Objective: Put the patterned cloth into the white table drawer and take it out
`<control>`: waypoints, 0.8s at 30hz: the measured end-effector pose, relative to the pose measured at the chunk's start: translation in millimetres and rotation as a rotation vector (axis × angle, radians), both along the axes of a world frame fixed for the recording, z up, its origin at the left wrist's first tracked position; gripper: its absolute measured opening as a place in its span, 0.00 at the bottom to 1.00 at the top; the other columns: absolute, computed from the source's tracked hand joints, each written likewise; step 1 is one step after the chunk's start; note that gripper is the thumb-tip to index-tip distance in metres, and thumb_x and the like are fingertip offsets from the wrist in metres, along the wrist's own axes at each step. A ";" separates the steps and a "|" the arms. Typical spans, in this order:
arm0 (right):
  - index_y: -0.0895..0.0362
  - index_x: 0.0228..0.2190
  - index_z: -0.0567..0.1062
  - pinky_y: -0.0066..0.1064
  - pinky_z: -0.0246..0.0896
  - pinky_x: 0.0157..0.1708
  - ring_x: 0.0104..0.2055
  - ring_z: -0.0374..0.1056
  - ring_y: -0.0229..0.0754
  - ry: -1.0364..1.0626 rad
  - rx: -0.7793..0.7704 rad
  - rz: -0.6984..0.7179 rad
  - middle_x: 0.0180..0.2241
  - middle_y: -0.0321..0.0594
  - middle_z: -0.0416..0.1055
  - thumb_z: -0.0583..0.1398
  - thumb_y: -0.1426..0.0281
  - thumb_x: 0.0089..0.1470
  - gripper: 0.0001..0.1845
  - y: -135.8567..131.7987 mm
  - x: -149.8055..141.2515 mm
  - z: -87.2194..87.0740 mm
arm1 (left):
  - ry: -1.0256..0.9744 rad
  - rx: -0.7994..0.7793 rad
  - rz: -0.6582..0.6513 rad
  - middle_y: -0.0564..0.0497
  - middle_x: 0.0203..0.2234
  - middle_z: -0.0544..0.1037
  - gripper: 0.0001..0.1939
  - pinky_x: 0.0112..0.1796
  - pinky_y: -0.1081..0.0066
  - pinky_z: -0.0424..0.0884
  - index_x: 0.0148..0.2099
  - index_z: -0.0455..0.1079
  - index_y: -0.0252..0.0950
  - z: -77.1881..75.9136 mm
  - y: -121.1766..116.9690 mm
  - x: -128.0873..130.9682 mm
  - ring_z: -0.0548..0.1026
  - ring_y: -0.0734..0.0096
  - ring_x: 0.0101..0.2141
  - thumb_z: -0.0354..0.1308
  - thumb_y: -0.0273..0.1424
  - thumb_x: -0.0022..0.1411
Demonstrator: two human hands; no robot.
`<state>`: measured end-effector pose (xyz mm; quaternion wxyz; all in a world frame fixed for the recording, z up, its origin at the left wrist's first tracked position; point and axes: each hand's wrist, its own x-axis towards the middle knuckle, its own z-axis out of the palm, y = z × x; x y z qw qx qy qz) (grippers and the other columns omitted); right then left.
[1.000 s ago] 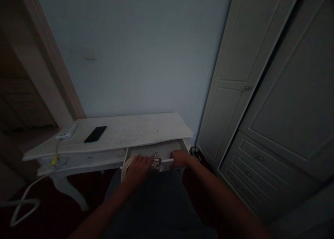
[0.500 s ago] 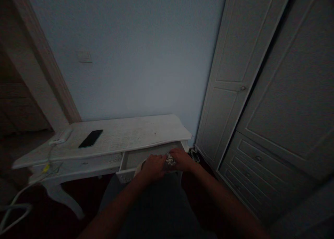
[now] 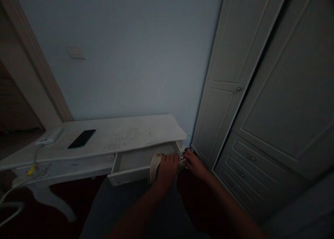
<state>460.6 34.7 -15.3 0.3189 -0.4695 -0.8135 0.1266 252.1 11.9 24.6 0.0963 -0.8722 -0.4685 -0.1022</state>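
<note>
A white console table (image 3: 112, 136) stands against the wall with its right drawer (image 3: 130, 167) pulled open. My left hand (image 3: 167, 167) grips a pale strap or band (image 3: 153, 166) at the drawer's right end. My right hand (image 3: 194, 164) is closed beside it, and both hands pinch a small patterned piece of cloth (image 3: 181, 159) between them, over the drawer's right corner. The room is dim and the cloth's shape is hard to make out.
A black phone (image 3: 81, 138) and a white power strip (image 3: 49, 136) with a cable lie on the tabletop's left part. A tall white wardrobe (image 3: 261, 103) with lower drawers fills the right side, close to the table. A wooden door frame (image 3: 33, 64) rises at the left.
Both hands have slid right along the drawer front, carrying the patterned cloth to the drawer's right corner. The view has shifted right, so the table sits further left.
</note>
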 end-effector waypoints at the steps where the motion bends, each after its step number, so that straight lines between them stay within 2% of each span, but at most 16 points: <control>1: 0.54 0.43 0.76 0.43 0.65 0.51 0.47 0.68 0.50 0.007 0.008 -0.003 0.44 0.45 0.69 0.58 0.77 0.59 0.12 1.2 0.2 -1.8 | 0.003 0.015 -0.005 0.37 0.53 0.78 0.19 0.54 0.51 0.69 0.64 0.67 0.31 -4.0 -1.4 -0.2 0.76 0.50 0.52 0.54 0.30 0.74; 4: 0.54 0.44 0.76 0.44 0.65 0.52 0.48 0.67 0.50 0.007 0.020 -0.004 0.44 0.45 0.69 0.58 0.77 0.58 0.14 3.3 2.3 -5.5 | 0.017 0.032 -0.018 0.38 0.57 0.76 0.22 0.57 0.53 0.68 0.68 0.64 0.32 -11.1 -3.7 -5.5 0.74 0.52 0.55 0.49 0.23 0.75; 7: 0.55 0.46 0.76 0.45 0.64 0.54 0.51 0.68 0.51 -0.019 0.014 -0.010 0.46 0.46 0.70 0.58 0.77 0.57 0.15 2.8 3.3 -4.8 | 0.025 0.000 -0.012 0.36 0.55 0.77 0.22 0.54 0.53 0.70 0.67 0.65 0.31 -8.2 -3.1 -9.3 0.76 0.52 0.52 0.49 0.22 0.74; 12: 0.54 0.46 0.77 0.45 0.64 0.55 0.53 0.68 0.52 -0.091 0.006 -0.045 0.47 0.47 0.72 0.58 0.74 0.61 0.13 -0.8 0.4 1.7 | 0.014 -0.128 -0.039 0.39 0.49 0.81 0.18 0.49 0.59 0.73 0.61 0.71 0.35 13.6 5.1 -17.0 0.80 0.53 0.49 0.53 0.25 0.72; 15: 0.54 0.47 0.77 0.44 0.65 0.53 0.52 0.68 0.52 -0.112 0.000 -0.042 0.47 0.47 0.72 0.59 0.69 0.65 0.10 -2.1 0.0 2.7 | -0.007 -0.238 -0.014 0.43 0.47 0.84 0.18 0.44 0.62 0.74 0.60 0.73 0.40 27.7 13.7 -34.4 0.82 0.54 0.46 0.57 0.30 0.70; 17: 0.54 0.46 0.77 0.43 0.66 0.52 0.52 0.69 0.52 -0.125 0.000 -0.039 0.46 0.47 0.72 0.59 0.67 0.66 0.10 -2.3 0.3 2.2 | -0.021 -0.317 0.016 0.47 0.47 0.85 0.18 0.41 0.65 0.74 0.59 0.74 0.46 36.0 20.3 -58.0 0.83 0.54 0.46 0.61 0.37 0.67; 19: 0.54 0.46 0.77 0.43 0.66 0.52 0.52 0.69 0.52 -0.129 0.007 -0.046 0.46 0.47 0.72 0.59 0.68 0.66 0.09 -2.6 0.5 1.8 | -0.024 -0.389 0.055 0.50 0.49 0.85 0.24 0.42 0.66 0.74 0.57 0.75 0.51 43.2 25.9 -93.5 0.82 0.53 0.50 0.69 0.44 0.59; 22: 0.54 0.46 0.77 0.43 0.65 0.53 0.52 0.69 0.51 -0.129 0.012 -0.055 0.46 0.47 0.72 0.59 0.68 0.67 0.10 -4.2 -0.2 3.3 | -0.008 -0.454 0.139 0.49 0.52 0.84 0.29 0.45 0.63 0.75 0.56 0.77 0.49 48.1 26.8 -160.7 0.81 0.50 0.52 0.74 0.44 0.52; 24: 0.54 0.46 0.78 0.42 0.65 0.53 0.52 0.68 0.51 -0.153 0.008 -0.072 0.46 0.47 0.72 0.60 0.68 0.66 0.09 -6.4 -2.1 7.3 | -0.005 -0.500 0.198 0.50 0.54 0.83 0.31 0.48 0.62 0.74 0.58 0.76 0.50 43.4 20.0 -200.8 0.80 0.50 0.53 0.74 0.41 0.51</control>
